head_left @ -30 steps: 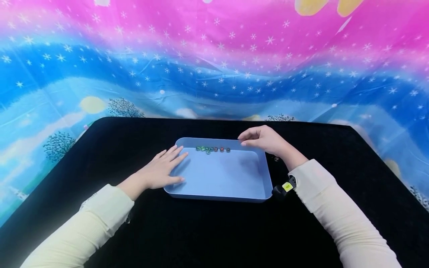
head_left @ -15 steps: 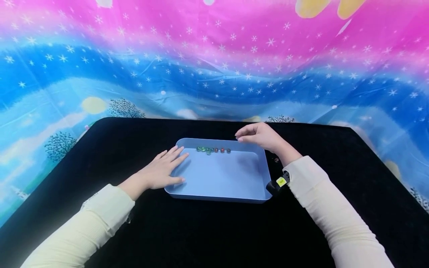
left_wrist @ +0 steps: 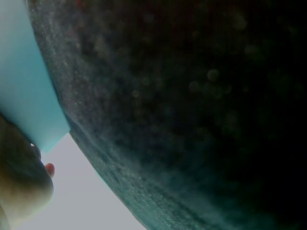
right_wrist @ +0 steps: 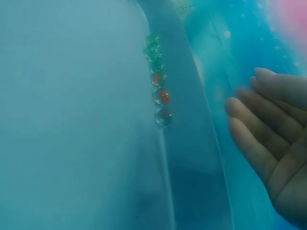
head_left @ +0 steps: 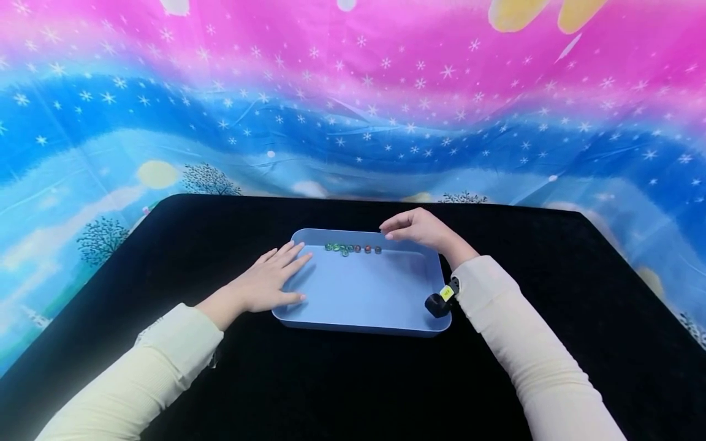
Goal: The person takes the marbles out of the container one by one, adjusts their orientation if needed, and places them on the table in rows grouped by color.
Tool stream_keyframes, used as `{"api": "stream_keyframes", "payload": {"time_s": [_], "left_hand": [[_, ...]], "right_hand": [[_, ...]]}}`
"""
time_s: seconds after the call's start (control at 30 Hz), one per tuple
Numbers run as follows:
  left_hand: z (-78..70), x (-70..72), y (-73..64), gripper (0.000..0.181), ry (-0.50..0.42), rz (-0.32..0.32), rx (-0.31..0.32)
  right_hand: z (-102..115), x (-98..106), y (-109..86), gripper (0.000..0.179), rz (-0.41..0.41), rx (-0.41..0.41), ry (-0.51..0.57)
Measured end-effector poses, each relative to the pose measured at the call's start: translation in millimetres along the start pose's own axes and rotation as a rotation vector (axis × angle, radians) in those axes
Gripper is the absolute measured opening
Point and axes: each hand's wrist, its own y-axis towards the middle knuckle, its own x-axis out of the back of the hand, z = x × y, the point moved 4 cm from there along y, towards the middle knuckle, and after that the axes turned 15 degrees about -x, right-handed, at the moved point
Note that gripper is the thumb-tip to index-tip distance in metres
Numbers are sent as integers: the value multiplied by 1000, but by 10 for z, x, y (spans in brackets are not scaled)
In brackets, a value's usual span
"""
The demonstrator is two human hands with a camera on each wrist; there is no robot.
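A shallow blue tray [head_left: 364,288] lies on the black cloth. Several glass marbles sit along its far wall: green marbles [head_left: 337,247] bunch at the left, reddish ones [head_left: 368,249] line up to their right. My left hand [head_left: 267,278] rests over the tray's left rim with fingers spread. Near the far rim, right of the marbles, hovers my right hand [head_left: 419,229]. In the right wrist view its fingers [right_wrist: 259,120] are loosely bent with nothing between them, apart from the marbles [right_wrist: 162,97]. The left wrist view shows just part of a hand [left_wrist: 24,177] beside the blue tray wall [left_wrist: 33,86].
Black cloth [head_left: 331,392] covers the table around the tray. A snowflake-patterned backdrop [head_left: 353,110] in pink and blue hangs behind the table's far edge. A black wrist camera [head_left: 438,304] on the right wrist overhangs the tray's near right corner.
My right hand has shifted left along the far rim toward the marbles, rising slightly and then lowering. The left hand and the marbles keep their places.
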Motion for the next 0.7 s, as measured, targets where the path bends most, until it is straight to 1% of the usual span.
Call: {"api": "stream_keyframes", "payload": {"time_s": [0.07, 0.17, 0.2, 0.4, 0.7], "left_hand": [[1, -3, 3, 75, -2, 1, 0], [1, -1, 3, 75, -2, 2, 0], [3, -2, 2, 75, -3, 2, 1], [11, -11, 0, 75, -4, 0, 0], [15, -11, 0, 75, 6, -11, -1]], "right_hand": [[-16, -30, 29, 34, 24, 3, -47], [-45, -64, 67, 36, 51, -14, -89], [-80, -72, 104, 36, 58, -16, -97], [-111, -114, 139, 36, 96, -49, -132], [-117, -177, 195, 34, 121, -31, -182]]}}
